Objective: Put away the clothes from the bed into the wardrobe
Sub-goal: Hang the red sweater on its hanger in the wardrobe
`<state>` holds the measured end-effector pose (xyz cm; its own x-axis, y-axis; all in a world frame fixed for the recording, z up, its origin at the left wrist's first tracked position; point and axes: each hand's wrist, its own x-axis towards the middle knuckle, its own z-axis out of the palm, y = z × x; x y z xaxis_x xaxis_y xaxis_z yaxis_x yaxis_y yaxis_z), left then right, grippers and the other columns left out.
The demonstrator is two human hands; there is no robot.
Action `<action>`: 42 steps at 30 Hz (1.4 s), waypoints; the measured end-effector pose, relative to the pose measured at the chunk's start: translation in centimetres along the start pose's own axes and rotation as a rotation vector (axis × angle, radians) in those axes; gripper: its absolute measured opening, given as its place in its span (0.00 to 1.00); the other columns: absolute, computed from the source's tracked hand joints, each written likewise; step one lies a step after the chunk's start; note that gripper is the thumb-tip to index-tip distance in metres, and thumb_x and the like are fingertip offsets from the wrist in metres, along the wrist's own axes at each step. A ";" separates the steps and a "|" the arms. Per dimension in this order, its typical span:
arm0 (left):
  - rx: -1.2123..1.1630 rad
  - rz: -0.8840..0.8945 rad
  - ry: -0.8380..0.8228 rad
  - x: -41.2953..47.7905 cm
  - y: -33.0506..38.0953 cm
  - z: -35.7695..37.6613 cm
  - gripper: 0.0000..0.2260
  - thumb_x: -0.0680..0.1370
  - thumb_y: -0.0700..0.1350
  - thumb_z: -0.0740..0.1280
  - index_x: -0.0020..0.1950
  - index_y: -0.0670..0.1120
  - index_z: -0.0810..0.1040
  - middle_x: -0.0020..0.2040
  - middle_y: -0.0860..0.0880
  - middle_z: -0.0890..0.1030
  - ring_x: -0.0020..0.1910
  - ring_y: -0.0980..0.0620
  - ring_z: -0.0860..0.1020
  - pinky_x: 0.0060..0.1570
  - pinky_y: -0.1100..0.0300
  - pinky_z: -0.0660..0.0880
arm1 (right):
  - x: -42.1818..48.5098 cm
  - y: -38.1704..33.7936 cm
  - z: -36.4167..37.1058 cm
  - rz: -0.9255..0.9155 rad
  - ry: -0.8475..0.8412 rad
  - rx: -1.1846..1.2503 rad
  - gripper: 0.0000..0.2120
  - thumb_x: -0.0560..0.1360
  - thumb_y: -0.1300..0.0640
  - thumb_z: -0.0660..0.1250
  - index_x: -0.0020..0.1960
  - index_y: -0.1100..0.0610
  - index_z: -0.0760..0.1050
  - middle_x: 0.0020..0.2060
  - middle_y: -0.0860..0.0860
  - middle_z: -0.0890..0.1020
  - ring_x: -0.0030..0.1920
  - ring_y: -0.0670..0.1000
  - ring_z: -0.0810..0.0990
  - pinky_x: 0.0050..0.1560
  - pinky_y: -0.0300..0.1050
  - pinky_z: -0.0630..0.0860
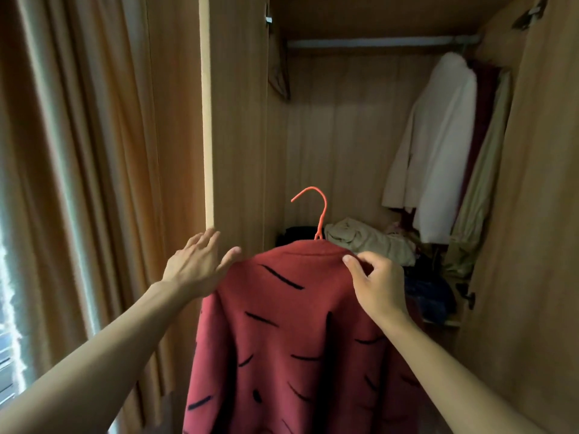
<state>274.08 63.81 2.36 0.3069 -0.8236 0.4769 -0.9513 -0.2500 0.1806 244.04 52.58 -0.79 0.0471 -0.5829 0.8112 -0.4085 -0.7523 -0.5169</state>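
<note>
A red garment with black dashes (pixel 291 339) hangs on an orange hanger (pixel 319 211) in front of the open wardrobe (pixel 344 126). My right hand (pixel 379 286) grips its right shoulder, fingers curled over the fabric. My left hand (pixel 197 261) is spread flat, its thumb touching the garment's left shoulder and its fingers near the wardrobe door edge. The hanger's hook points up, well below the metal rail (pixel 376 42).
Several garments, a white one (pixel 445 142) in front, hang at the rail's right end. Folded and crumpled clothes (pixel 369 242) lie on the wardrobe floor. An open door (pixel 235 120) stands at left, another at right (pixel 532 214). Curtains (pixel 94 151) cover the window at left.
</note>
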 end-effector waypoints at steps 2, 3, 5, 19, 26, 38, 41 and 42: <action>-0.034 -0.007 -0.028 -0.2 0.3 0.3 0.39 0.76 0.70 0.44 0.79 0.46 0.57 0.80 0.50 0.56 0.79 0.48 0.55 0.70 0.45 0.65 | 0.0 0.0 -0.2 0.022 0.002 0.011 0.14 0.75 0.52 0.70 0.33 0.54 0.76 0.24 0.44 0.73 0.28 0.44 0.73 0.33 0.42 0.69; -0.048 -0.012 -0.049 -0.2 0.3 0.6 0.40 0.76 0.71 0.43 0.79 0.46 0.57 0.80 0.49 0.56 0.79 0.48 0.56 0.70 0.45 0.64 | 0.0 -0.1 -0.3 0.029 0.002 0.015 0.14 0.75 0.52 0.70 0.32 0.54 0.75 0.23 0.43 0.72 0.27 0.44 0.72 0.33 0.41 0.68; -0.083 -0.007 -0.060 -0.3 0.0 1.0 0.44 0.73 0.74 0.40 0.79 0.47 0.58 0.80 0.48 0.59 0.78 0.46 0.57 0.71 0.44 0.63 | 0.0 0.0 -0.5 0.042 0.008 0.014 0.16 0.75 0.52 0.70 0.31 0.53 0.73 0.22 0.43 0.71 0.26 0.44 0.71 0.33 0.40 0.67; -0.519 0.392 0.503 1.5 10.0 4.2 0.07 0.80 0.42 0.66 0.55 0.45 0.81 0.47 0.51 0.77 0.45 0.52 0.77 0.48 0.59 0.74 | 2.3 1.4 -3.6 0.055 0.043 0.002 0.15 0.76 0.53 0.70 0.32 0.56 0.75 0.24 0.48 0.75 0.29 0.48 0.74 0.32 0.39 0.69; -0.549 0.436 0.720 7.1 17.1 4.5 0.05 0.78 0.40 0.66 0.51 0.42 0.81 0.45 0.49 0.78 0.43 0.51 0.77 0.46 0.58 0.74 | 8.0 5.3 -7.7 -0.027 0.141 -0.035 0.05 0.74 0.53 0.72 0.44 0.54 0.79 0.35 0.39 0.79 0.41 0.41 0.78 0.40 0.29 0.68; -0.612 0.411 0.910 19.4 24.3 4.6 0.03 0.77 0.33 0.68 0.50 0.38 0.80 0.44 0.45 0.77 0.43 0.56 0.73 0.47 0.70 0.67 | 20.0 11.0 -11.6 -0.300 0.100 -0.191 0.01 0.76 0.58 0.70 0.46 0.54 0.80 0.40 0.44 0.81 0.43 0.43 0.79 0.45 0.39 0.76; -0.647 0.414 0.933 22.5 24.9 4.9 0.03 0.77 0.33 0.68 0.50 0.38 0.79 0.45 0.47 0.77 0.43 0.59 0.72 0.49 0.76 0.65 | 22.2 13.1 -11.5 -0.317 0.123 -0.246 0.04 0.78 0.55 0.68 0.50 0.54 0.81 0.42 0.44 0.81 0.44 0.44 0.79 0.47 0.44 0.78; -0.652 0.423 0.936 23.7 25.2 5.1 0.03 0.77 0.33 0.68 0.50 0.38 0.79 0.45 0.48 0.76 0.43 0.59 0.72 0.49 0.77 0.65 | 22.9 13.8 -11.2 -0.327 0.156 -0.254 0.05 0.78 0.55 0.68 0.50 0.55 0.81 0.42 0.45 0.82 0.44 0.44 0.80 0.46 0.45 0.78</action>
<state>257.26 35.42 13.79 0.1348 -0.0246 0.9906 -0.8707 0.4743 0.1303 229.29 32.27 13.76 0.0806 -0.2591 0.9625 -0.6069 -0.7788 -0.1589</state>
